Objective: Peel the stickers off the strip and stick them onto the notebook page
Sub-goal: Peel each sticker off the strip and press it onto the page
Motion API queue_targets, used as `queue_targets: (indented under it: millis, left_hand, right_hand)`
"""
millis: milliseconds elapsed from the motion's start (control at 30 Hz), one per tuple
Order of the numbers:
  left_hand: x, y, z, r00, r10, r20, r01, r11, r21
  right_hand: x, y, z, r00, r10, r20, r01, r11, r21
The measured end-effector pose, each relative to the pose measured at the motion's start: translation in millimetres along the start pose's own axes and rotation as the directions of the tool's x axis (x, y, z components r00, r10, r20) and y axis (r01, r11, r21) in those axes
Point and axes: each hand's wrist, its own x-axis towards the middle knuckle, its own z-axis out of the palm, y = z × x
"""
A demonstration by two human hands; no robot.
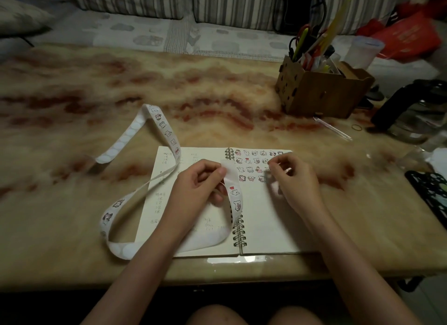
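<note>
An open spiral notebook point(261, 218) lies on the table in front of me. Its right page carries several rows of small cartoon stickers point(254, 166) near the top. A long white sticker strip point(135, 136) loops across the table to the left and back over the notebook. My left hand point(193, 191) pinches the strip near the spiral, with two stickers showing just below the thumb. My right hand point(292, 179) hovers over the right page beside the bottom sticker row, fingers pinched together; it is blurred, and whether a sticker sits between the fingertips is unclear.
A brown cardboard pen holder point(321, 92) with scissors and pens stands at the back right. A clear pen point(333, 128) and a rubber band point(356, 127) lie near it. A glass kettle point(416, 114) and a black trivet point(433, 194) sit at the right edge. A sofa runs behind the table.
</note>
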Motion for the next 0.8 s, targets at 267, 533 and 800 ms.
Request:
queue_targets:
  millis: [267,533,800]
  left_hand:
    - [0,2,-1,0.999,0.025,-0.024,-0.025,1.0,-0.002]
    - [-1,3,-1,1.0,-0.004,-0.019,0.004,1.0,0.0]
    - [-4,8,1,1.0,-0.031,-0.004,0.031,0.999,0.014]
  right_hand:
    - [-37,-43,6,0.943,-0.112,0.314,0.003,0.944,0.329]
    - [-41,-40,9,0.954,-0.078,0.289,-0.036,0.928,0.37]
    - [-44,-36,12,0.97,-0.051,0.237,-0.038,0.935,0.354]
